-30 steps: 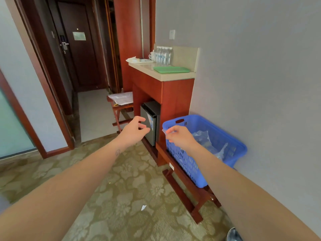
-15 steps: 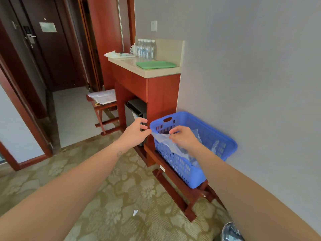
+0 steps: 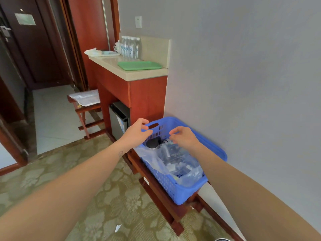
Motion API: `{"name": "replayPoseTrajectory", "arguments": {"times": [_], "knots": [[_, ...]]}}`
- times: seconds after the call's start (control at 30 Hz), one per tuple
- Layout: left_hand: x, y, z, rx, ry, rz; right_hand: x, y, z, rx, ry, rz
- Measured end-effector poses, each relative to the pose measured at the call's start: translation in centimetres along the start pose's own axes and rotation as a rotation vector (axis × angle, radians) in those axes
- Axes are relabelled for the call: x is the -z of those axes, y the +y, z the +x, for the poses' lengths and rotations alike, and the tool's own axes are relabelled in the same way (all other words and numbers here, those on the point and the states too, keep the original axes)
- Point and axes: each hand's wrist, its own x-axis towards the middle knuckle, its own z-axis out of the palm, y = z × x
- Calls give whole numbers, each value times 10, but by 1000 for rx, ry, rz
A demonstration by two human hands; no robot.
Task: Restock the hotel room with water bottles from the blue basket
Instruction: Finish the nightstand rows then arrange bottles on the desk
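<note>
We see a small scrap of white paper (image 3: 118, 227) on the flowery carpet (image 3: 97, 197), close to us. Two bare arms reach forward over it. The blue basket (image 3: 216, 151) sits on a low wooden rack (image 3: 156, 193), right beside the wall. Inside it lies a clear plastic bag (image 3: 173, 159). What is in the bag is too blurry to tell. A dark round thing (image 3: 152, 142) pokes up at the far end.

The left hand (image 3: 137, 131) hangs over the basket's far corner. Its fingers are bent, with a gap to the thumb, and hold nothing we can see. The right hand (image 3: 185, 138) hangs over the bag. Its fingers curl down with the tips close together, and we cannot tell if they pinch the plastic.

Behind the basket is a small fridge (image 3: 119, 119) under the counter (image 3: 107, 62). On the counter lies a green tray (image 3: 139, 65). Behind the tray, a row of water bottles (image 3: 130, 47) stands upright near the wall. Far off on the left is a dark door (image 3: 29, 46).
</note>
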Motion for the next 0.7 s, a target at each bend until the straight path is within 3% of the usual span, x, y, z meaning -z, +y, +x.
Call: {"name": "replayPoseTrajectory", "arguments": {"times": [0.5, 0.7], "knots": [[-79, 8, 88, 6, -97, -30, 44, 62, 75, -86, -32, 0], [-103, -7, 131, 14, -207, -41, 45, 82, 108, -164, -14, 7]]}}
